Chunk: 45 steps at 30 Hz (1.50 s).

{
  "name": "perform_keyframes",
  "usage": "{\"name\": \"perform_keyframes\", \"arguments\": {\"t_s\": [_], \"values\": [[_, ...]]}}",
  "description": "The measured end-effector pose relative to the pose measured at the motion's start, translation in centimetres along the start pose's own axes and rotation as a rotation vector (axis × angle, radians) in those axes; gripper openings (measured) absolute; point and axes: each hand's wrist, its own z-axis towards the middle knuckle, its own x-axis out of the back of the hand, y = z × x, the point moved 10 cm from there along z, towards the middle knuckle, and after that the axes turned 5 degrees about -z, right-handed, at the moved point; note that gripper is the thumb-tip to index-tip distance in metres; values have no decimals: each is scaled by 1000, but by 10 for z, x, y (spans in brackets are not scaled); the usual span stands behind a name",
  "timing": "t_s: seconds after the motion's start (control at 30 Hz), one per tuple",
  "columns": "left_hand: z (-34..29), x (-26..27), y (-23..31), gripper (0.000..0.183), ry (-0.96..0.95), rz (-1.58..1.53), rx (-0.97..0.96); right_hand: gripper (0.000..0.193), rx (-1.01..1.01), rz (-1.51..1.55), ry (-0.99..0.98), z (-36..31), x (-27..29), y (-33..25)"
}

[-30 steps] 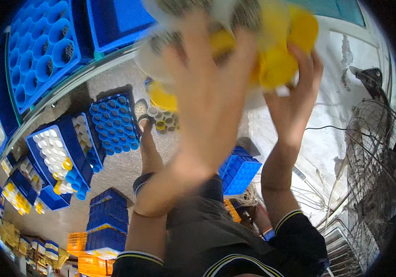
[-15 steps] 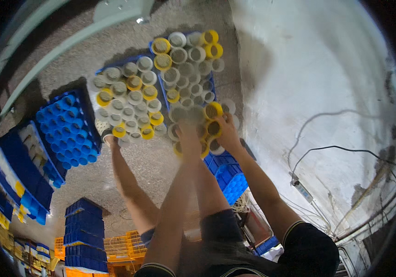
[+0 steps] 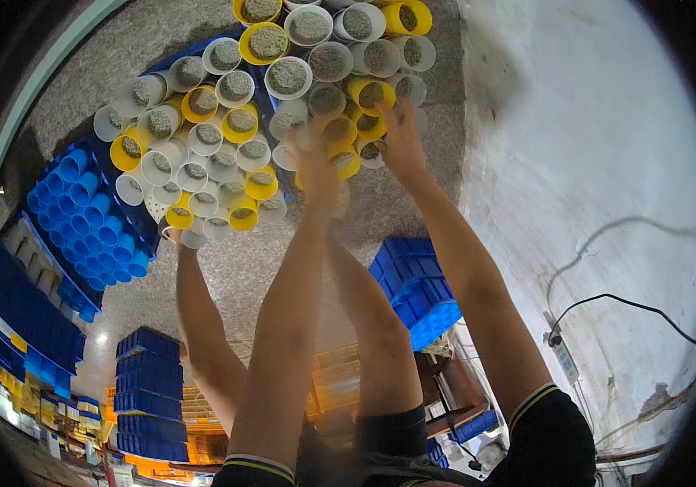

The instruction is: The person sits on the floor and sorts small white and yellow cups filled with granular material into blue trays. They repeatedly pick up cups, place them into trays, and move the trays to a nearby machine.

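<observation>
A cluster of white and yellow cups (image 3: pixel 371 96), with grey granular stuff visible in many, fills a blue tray far ahead of me. My right hand (image 3: pixel 405 150) is at the cluster's right side, its fingers pressed against yellow cups, thumb near a lower one. On the left side, my left hand (image 3: pixel 314 166) reaches in beside a yellow cup (image 3: pixel 338 132); motion smears its fingers. Several cups between my hands are blurred too. Just left stands a second group of similar filled cups (image 3: pixel 204 138), with a blue tray edge (image 3: pixel 182 55) behind it.
Blue trays with blue cups (image 3: pixel 92 219) stand at the left, and more blue trays (image 3: pixel 23 300) beyond them. A stack of blue crates (image 3: pixel 149 398) is at the lower left. Nearer me on the right are blue crates (image 3: pixel 413 284). A white wall (image 3: pixel 583 162) and black cable (image 3: pixel 624 297) border the right.
My view has shifted, so the cups look larger and higher. Both hands have moved away from me along with the near cups, which now sit closer against the rest.
</observation>
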Motion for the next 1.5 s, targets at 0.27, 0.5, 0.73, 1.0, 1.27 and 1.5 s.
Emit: {"name": "perform_keyframes", "arguments": {"t_s": [0.27,0.5,0.73,1.0,1.27,1.5], "values": [[11,-14,13,93,-188,107,31,81,-51,-215,-276,23,-9,-2],[-81,101,8,60,-427,-74,25,82,-121,-194,-168,-54,13,-30],[-147,357,-99,39,-128,-69,260,39,-317,57,-563,-303,-22,-68],[-442,580,-295,51,-112,497,718,37,-186,445,-809,-452,25,-248],[-770,473,-281,42,-449,40,1042,45,-230,128,-737,-458,52,-255],[-702,512,-229,37,-177,-224,851,37,-91,-216,-1029,-610,95,-135]]}}
